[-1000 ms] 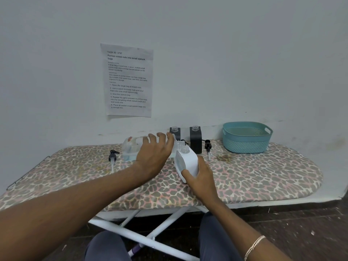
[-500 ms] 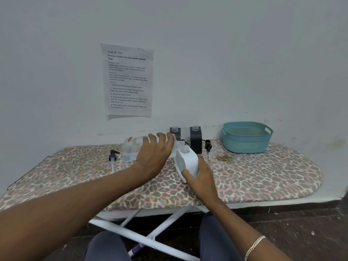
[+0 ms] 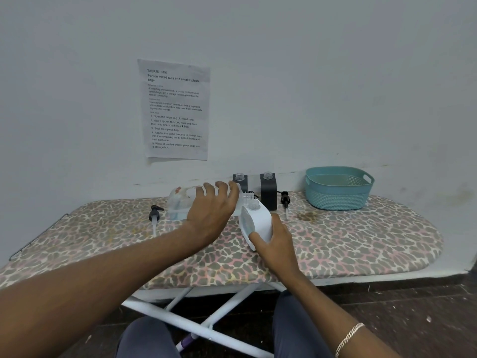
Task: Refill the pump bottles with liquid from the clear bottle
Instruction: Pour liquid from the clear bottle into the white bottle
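The left hand (image 3: 214,208) grips the clear bottle (image 3: 180,202), tipped sideways with its mouth at the neck of the white pump bottle (image 3: 256,223). The right hand (image 3: 273,244) clasps that bottle, tilted, on the surface (image 3: 361,236). Best to pour slowly with the mouths aligned. Count: one clear bottle, one white and two black pump bottles (image 3: 268,192), two loose pump heads (image 3: 154,215), one basket (image 3: 338,197).

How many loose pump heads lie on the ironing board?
2. One pump head lies left of the clear bottle; the second pump head lies just right of the right-hand black bottle. A third may be hidden behind the left hand or the white bottle.
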